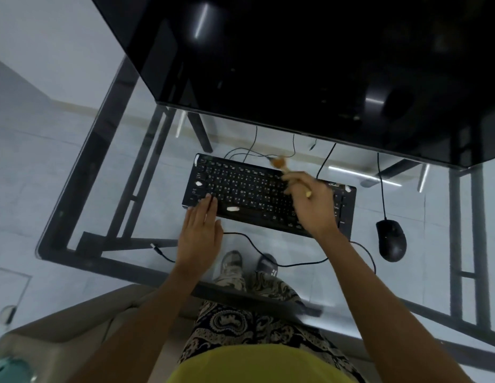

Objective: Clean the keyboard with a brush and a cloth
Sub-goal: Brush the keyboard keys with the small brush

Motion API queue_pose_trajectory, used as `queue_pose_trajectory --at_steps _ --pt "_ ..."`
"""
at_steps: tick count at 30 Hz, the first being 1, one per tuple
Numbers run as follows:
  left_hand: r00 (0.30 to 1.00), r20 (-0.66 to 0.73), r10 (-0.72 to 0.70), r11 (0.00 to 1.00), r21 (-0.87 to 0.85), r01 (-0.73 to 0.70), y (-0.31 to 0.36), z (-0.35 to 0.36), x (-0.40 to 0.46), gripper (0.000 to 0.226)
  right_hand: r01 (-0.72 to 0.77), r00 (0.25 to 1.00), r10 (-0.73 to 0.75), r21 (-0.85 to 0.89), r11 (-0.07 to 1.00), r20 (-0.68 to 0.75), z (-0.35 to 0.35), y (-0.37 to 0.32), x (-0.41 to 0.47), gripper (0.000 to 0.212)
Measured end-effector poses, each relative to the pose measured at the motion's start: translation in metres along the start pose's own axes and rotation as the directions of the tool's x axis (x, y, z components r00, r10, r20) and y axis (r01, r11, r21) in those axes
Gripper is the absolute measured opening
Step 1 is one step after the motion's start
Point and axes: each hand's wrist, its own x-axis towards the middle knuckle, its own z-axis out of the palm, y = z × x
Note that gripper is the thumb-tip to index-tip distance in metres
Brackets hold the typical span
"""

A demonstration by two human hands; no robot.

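On the glass table (125,150) lies a black keyboard (257,192), set at a slight angle with its left end nearer the far side. Above it looms the dark screen of a monitor (310,64), which fills the upper part of the view.

At the near left corner of the keyboard rests the left hand (199,233). Its fingers are stretched out flat and close together, their tips on the lowest keys, the palm on the glass just in front of the keyboard; it grips nothing.

Over the right half of the keyboard hovers the right hand (312,203). Its fingers are curled around a small brush (285,170) with a pale wooden handle. The orange-brown bristles point away from the person and sit at the far edge of the keyboard, blurred, so I cannot tell whether they touch the keys.

Right of the keyboard, apart from it, lies a black mouse (391,240) with its cable running toward the monitor. A second cable (268,254) loops across the glass in front of the keyboard.

Through the glass show the person's patterned trousers (241,327) and two feet, one in a grey shoe (232,262), one in a dark slipper (267,265).
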Motion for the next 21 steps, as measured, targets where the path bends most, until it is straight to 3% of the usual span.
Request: queue_pose_trajectory --at_steps 1,2,3,6,7,8,10,11,12,13,15,16,17,20,21 --pt "1.0 0.006 0.001 1.0 0.006 -0.001 -0.007 -0.002 -0.001 0.053 -0.014 0.99 0.007 0.045 0.999 0.142 0.009 -0.006 -0.002 0.023" --pt "1.0 0.016 0.002 1.0 0.012 -0.002 -0.014 -0.004 -0.001 0.053 -0.05 0.98 0.039 0.052 0.997 0.193 0.015 -0.01 -0.003 0.022" --pt "1.0 0.026 0.0 1.0 0.014 0.0 -0.02 -0.005 -0.002 0.054 -0.082 0.986 0.075 0.04 0.996 0.149 0.021 -0.012 0.0 0.022" --pt "0.999 0.048 -0.003 1.0 0.014 0.002 -0.032 -0.007 -0.006 0.053 -0.075 0.973 0.03 -0.191 0.979 -0.228 0.027 -0.009 0.007 0.025" --pt "0.999 0.047 -0.005 1.0 0.015 0.004 -0.037 -0.009 -0.005 0.051 -0.033 0.978 -0.017 -0.237 0.971 -0.206 0.034 -0.016 0.005 0.025" --pt "0.999 0.046 -0.002 1.0 0.014 0.002 -0.043 -0.01 -0.004 0.048 0.034 0.995 -0.056 -0.241 0.97 -0.082 0.041 -0.021 0.001 0.025" --pt "0.999 0.047 0.008 1.0 0.008 -0.009 -0.051 -0.01 0.001 0.047 0.108 0.959 -0.068 -0.134 0.985 0.276 0.059 -0.033 -0.009 0.021" --pt "0.999 0.049 0.015 1.0 0.009 -0.016 -0.055 -0.011 0.003 0.048 0.047 0.919 -0.029 -0.038 0.998 0.393 0.064 -0.038 -0.013 0.021" --pt "0.998 0.057 0.021 1.0 0.006 -0.021 -0.059 -0.011 0.004 0.048 -0.043 0.909 0.014 0.059 0.997 0.416 0.067 -0.042 -0.015 0.022" --pt "0.997 0.07 0.026 1.0 -0.003 -0.026 -0.062 -0.012 0.005 0.05 -0.108 0.937 0.056 0.135 0.985 0.345 0.07 -0.043 -0.015 0.023" --pt "0.995 0.088 0.047 0.999 -0.029 -0.044 -0.069 -0.012 0.007 0.054 -0.057 0.998 0.055 0.101 0.993 0.029 0.072 -0.041 -0.015 0.023" --pt "0.995 0.084 0.061 0.997 -0.042 -0.057 -0.072 -0.011 0.008 0.054 -0.03 0.998 0.031 0.018 0.999 -0.063 0.075 -0.04 -0.016 0.023" --pt "0.994 0.076 0.076 0.996 -0.052 -0.072 -0.074 -0.01 0.008 0.052 -0.008 0.999 0.007 -0.032 0.999 -0.04 0.078 -0.041 -0.018 0.022" --pt "0.993 0.053 0.105 0.991 -0.092 -0.1 -0.078 -0.012 0.007 0.046 -0.076 0.944 0.046 0.079 0.994 0.326 0.088 -0.055 -0.026 0.022" --pt "0.993 0.048 0.108 0.989 -0.109 -0.102 -0.079 -0.014 0.007 0.047 -0.119 0.949 0.076 0.125 0.985 0.305 0.088 -0.058 -0.025 0.022"
